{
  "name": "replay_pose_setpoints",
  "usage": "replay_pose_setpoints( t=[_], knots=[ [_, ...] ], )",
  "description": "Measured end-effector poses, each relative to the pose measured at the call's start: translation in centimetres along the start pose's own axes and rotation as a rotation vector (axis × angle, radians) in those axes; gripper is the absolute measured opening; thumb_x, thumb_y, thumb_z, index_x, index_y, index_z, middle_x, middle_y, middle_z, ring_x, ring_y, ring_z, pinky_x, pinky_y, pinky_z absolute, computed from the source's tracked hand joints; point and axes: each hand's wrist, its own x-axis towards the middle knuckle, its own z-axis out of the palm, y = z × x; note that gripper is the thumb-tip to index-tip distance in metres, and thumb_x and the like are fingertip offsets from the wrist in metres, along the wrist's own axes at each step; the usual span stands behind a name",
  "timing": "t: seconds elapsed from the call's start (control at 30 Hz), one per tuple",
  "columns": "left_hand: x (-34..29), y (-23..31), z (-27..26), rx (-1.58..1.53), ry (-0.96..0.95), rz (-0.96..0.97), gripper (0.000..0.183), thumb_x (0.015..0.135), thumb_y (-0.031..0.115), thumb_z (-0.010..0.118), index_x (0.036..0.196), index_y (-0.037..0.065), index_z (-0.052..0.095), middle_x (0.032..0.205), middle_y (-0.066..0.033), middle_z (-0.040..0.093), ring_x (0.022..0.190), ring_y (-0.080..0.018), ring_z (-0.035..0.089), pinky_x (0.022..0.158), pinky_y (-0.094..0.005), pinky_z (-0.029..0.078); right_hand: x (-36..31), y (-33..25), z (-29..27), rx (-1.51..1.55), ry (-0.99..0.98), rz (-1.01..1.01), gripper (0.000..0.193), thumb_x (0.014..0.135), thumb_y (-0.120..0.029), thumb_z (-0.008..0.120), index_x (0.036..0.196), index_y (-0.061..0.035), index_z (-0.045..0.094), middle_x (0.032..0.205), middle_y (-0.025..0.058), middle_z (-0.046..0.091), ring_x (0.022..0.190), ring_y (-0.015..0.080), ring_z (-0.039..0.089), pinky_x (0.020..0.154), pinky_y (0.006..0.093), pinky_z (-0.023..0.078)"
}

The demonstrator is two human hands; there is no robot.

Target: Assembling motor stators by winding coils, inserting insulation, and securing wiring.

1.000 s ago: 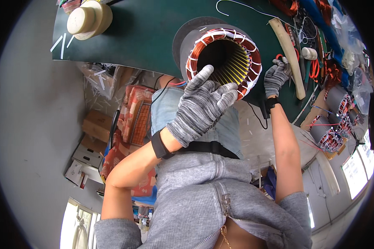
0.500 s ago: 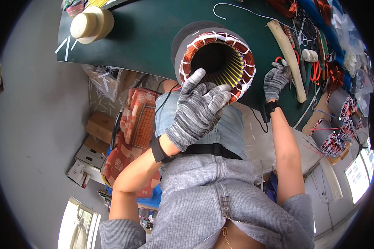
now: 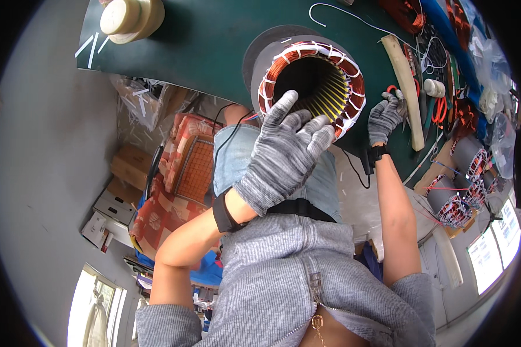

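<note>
Your left hand, in a striped grey glove, is resting at the near rim of the wound stator. Its fingers are spreading half open, one of them pointing over the rim towards the dark mouth; if they are gripping, I cannot tell. Your right hand, gloved the same, is lying to the right of the stator, its fingers bending and touching one red handle; I cannot tell if they are closing on it.

The one stator between your arms is sitting at the near edge of the green table, with its mouth turning towards you. Yellow strips are lining its inside, and more than ten white ties are binding its copper ring.

To the right of the stator, beyond your right hand, one pale wooden stick is lying, then one white roll and red scissors handles. Farther right and nearer to you than the stator, at least three other wound stators are standing close together. Well to the left of the stator, one cream stepped block and three white strips are lying. Below these, left of the stator, one white box is bearing small marks, too small for reading.
</note>
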Motion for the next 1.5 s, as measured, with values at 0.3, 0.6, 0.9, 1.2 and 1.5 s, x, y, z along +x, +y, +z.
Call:
replay_pose_setpoints(
  t=[0.3,0.6,0.9,1.2,1.5],
  knots=[
    [-2.0,-2.0,0.1,0.032,0.187,0.063,0.03,0.064,0.007,0.067,0.091,0.009,0.056,0.095,-0.0057,0.063,0.096,-0.0226,0.06,0.1,-0.0484,0.032,0.4,-0.2,-0.3,-0.013,-0.012,0.005,0.017,0.077,-0.011,0.045,0.088,-0.0093,0.057,0.105,0.0126,0.054,0.104,0.0324,0.048,0.094,0.0469,0.03],
    [-1.7,-1.9,-0.6,-0.096,0.142,0.115,0.038,0.062,0.007,0.071,0.096,0.009,0.054,0.094,-0.006,0.062,0.09,-0.0238,0.06,0.098,-0.0479,0.035,-0.4,0.7,0.3,0.011,-0.017,0.034,0.022,0.069,-0.007,0.049,0.09,-0.0131,0.055,0.105,0.0111,0.053,0.11,0.032,0.045,0.097,0.0506,0.027],
    [-0.9,-1.2,-0.7,-0.075,0.067,-0.035,0.045,0.058,0.008,0.073,0.101,0.012,0.058,0.085,-0.0041,0.062,0.085,-0.0205,0.06,0.104,-0.0416,0.03,0.0,0.5,0.2,0.001,-0.014,0.025,0.026,0.068,-0.008,0.05,0.092,-0.0141,0.055,0.109,0.0127,0.051,0.112,0.0341,0.043,0.096,0.0503,0.028],
    [-0.6,0.0,-1.0,-0.071,0.046,-0.089,0.04,0.063,0.008,0.071,0.099,0.011,0.055,0.076,-0.0028,0.059,0.079,-0.0194,0.058,0.107,-0.0391,0.025,-0.2,0.3,-0.1,0.01,-0.009,0.04,0.018,0.075,-0.012,0.046,0.089,-0.0121,0.056,0.108,0.012,0.053,0.112,0.0327,0.043,0.099,0.0509,0.025],
    [-0.8,-0.9,0.0,-0.08,0.074,0.005,0.039,0.067,0.013,0.071,0.102,0.011,0.055,0.077,-0.0066,0.058,0.085,-0.0233,0.058,0.102,-0.0404,0.03,0.1,0.0,-0.1,0.043,0.013,0.066,0.018,0.072,-0.011,0.047,0.088,-0.0115,0.057,0.107,0.0116,0.053,0.111,0.0321,0.045,0.098,0.0496,0.028]
  ],
)
